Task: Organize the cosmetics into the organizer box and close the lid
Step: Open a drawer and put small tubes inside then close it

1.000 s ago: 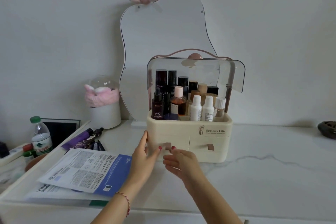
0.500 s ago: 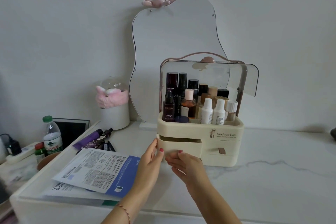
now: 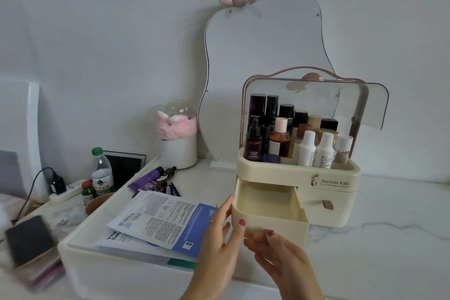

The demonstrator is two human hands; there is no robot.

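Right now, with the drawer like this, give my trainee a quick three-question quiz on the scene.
1. True or false: the organizer box has its clear lid raised.
2. Which drawer stands pulled out: A) the left drawer, B) the right drawer?
3. Fill in: the purple tube lies on the table to the ___ of the box.

Key: 1 true; 2 A; 3 left. Both the left hand and the right hand touch the open drawer's front.
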